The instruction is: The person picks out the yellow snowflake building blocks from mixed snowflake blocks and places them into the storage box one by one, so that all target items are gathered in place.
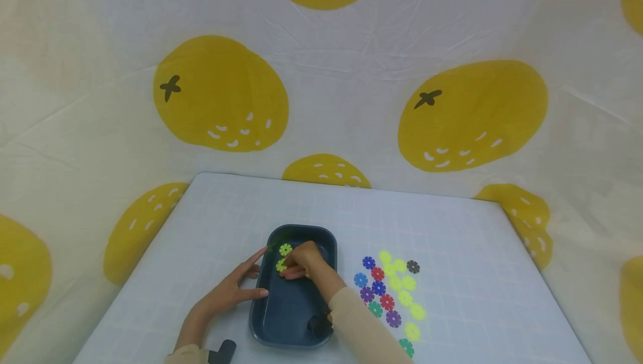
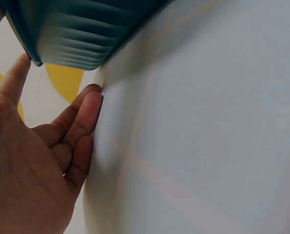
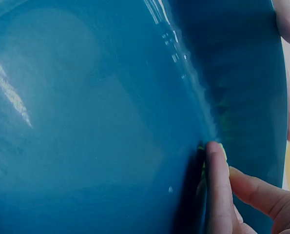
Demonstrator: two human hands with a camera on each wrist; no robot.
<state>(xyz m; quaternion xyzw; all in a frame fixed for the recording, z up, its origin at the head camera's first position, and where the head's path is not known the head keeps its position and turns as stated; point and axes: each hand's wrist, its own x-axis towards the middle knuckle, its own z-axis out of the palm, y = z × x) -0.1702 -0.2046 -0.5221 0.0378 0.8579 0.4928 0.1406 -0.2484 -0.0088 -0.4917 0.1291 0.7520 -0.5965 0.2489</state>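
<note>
A dark blue tray (image 1: pixel 288 314) stands on the table in the head view. My right hand (image 1: pixel 307 259) reaches into it and pinches a yellow-green notched disc (image 1: pixel 281 266) between thumb and fingers. The right wrist view shows only the edge of this disc (image 3: pixel 223 151), held near the tray's side wall. Just beyond it, a second yellow-green disc (image 1: pixel 285 249) lies inside the tray. My left hand (image 1: pixel 232 290) is at the tray's left rim, thumb and index finger spread along it. In the left wrist view its other fingers (image 2: pixel 88 114) rest loosely bent by the tabletop.
Right of the tray, several loose notched discs (image 1: pixel 379 287) in blue, red, purple, green and yellow-green lie on the white table (image 1: pixel 477 274). A black disc (image 1: pixel 413 267) sits at their far edge. Behind the table hangs a pale cloth (image 1: pixel 346 101) printed with yellow fruit.
</note>
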